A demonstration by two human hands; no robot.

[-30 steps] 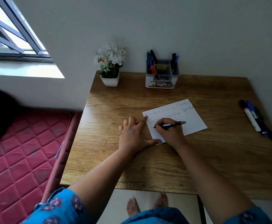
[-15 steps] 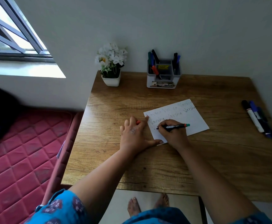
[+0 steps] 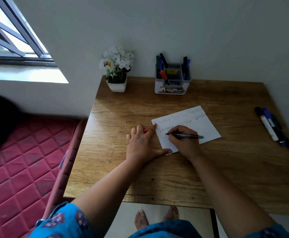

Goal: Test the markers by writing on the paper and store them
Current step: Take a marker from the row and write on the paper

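Observation:
A white paper [image 3: 207, 127] with lines of handwriting lies on the wooden table [image 3: 157, 177]. My right hand [image 3: 185, 143] grips a black marker [image 3: 186, 135] with a teal end, its tip touching the paper's left part. My left hand [image 3: 140, 145] presses the paper's left edge with forefinger and thumb, and its other fingers curl over a small orange cap [image 3: 145, 130]. A grey and white organizer [image 3: 173, 83] with several markers stands at the back. Three more markers [image 3: 272, 127] lie at the right edge.
A white pot of white flowers [image 3: 117, 83] stands at the table's back left, against the wall. A red quilted mattress [image 3: 20, 169] lies left of the table, below a window. Bare feet show under the front edge.
The marker tip has shifted only slightly on the paper's lower line. My left hand has stayed on the paper's edge.

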